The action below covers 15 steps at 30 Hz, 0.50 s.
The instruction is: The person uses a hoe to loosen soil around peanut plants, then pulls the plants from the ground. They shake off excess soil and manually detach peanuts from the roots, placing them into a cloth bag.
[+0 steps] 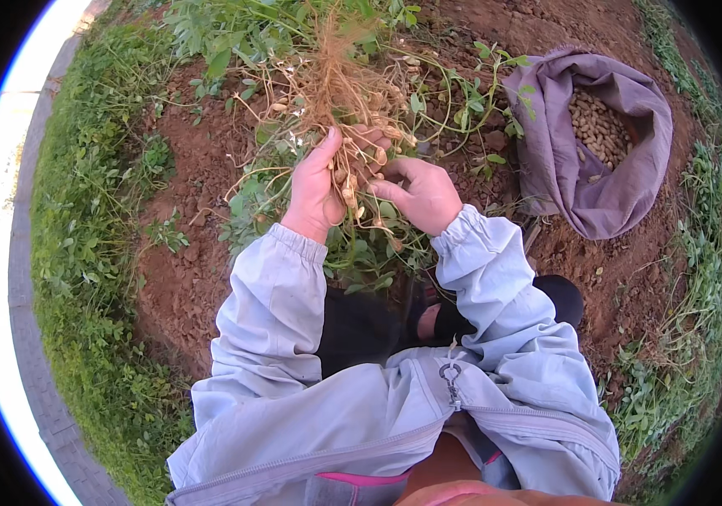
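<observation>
My left hand [314, 193] grips an uprooted peanut plant [333, 82], its thumb lying across the base of the tangled brown roots. The plant is upside down, roots pointing away from me and green leaves [253, 197] hanging below. Pale pods [349, 191] dangle on thin stalks around my left palm and fingers. Close beside it, my right hand [429, 195] has thumb and forefinger pinched at a small pod at the cluster's right side. Its other fingers are curled and partly hidden.
To the right, a purple cloth sack [538, 158] stands with its mouth open and many loose peanuts [598, 129] inside. Reddish-brown soil [187, 284] surrounds my feet. Leafy plants [82, 253] line the left, beside a paved path [51, 392]. Pulled vines [708, 253] lie at the right.
</observation>
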{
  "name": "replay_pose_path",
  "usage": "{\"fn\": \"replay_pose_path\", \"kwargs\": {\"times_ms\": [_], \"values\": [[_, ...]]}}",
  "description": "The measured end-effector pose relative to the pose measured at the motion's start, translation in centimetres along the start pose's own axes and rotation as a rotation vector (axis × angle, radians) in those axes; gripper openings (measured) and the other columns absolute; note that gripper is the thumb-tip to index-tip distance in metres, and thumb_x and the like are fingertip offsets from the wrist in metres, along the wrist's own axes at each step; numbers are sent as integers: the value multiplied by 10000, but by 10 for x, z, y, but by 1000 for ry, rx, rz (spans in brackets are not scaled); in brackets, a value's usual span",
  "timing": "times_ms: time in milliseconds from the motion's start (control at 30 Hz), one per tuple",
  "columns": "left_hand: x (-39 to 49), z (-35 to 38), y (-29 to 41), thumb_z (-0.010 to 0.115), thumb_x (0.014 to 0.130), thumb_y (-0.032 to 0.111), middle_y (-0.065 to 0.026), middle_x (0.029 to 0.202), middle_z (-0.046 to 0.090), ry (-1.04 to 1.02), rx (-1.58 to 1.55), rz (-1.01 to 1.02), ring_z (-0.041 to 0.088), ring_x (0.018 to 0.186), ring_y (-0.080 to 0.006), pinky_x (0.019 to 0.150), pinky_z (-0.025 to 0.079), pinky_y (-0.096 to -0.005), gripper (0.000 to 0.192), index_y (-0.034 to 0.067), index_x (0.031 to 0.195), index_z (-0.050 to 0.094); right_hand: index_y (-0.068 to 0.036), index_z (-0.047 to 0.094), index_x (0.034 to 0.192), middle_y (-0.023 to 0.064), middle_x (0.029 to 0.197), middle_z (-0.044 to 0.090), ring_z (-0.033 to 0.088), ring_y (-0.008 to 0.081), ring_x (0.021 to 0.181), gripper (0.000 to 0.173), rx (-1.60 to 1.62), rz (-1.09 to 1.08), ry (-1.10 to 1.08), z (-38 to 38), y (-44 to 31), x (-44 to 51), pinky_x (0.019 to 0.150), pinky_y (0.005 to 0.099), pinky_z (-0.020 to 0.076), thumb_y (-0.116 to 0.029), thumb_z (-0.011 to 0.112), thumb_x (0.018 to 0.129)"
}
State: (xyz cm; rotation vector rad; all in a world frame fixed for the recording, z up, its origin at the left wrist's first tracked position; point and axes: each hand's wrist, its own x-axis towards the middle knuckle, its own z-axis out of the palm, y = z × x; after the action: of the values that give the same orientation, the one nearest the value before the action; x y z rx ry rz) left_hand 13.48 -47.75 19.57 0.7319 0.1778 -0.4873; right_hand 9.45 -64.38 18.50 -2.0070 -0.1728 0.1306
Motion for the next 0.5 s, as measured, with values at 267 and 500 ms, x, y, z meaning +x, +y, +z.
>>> {"fn": "replay_pose_path", "kwargs": {"times_ms": [267, 500], "values": [[-4, -9, -4, 465, 942, 297, -120, 818, 617, 58, 40, -27, 615, 695, -210, 586, 527, -321, 303, 8, 923, 556, -74, 638, 1000, 162, 823, 631, 608, 332, 747, 270, -36, -187, -202, 3, 4, 4, 660, 374, 478, -290, 600, 842], [-11, 17, -3, 517, 920, 300, -87, 731, 588, 211, 113, -47, 545, 559, -163, 474, 438, -276, 283, 24, 877, 558, -31, 594, 908, -34, 619, 480, 407, 40, 504, 189, 460, 163, -387, 1, 1, -10, 452, 203, 324, -197, 505, 920]]}}
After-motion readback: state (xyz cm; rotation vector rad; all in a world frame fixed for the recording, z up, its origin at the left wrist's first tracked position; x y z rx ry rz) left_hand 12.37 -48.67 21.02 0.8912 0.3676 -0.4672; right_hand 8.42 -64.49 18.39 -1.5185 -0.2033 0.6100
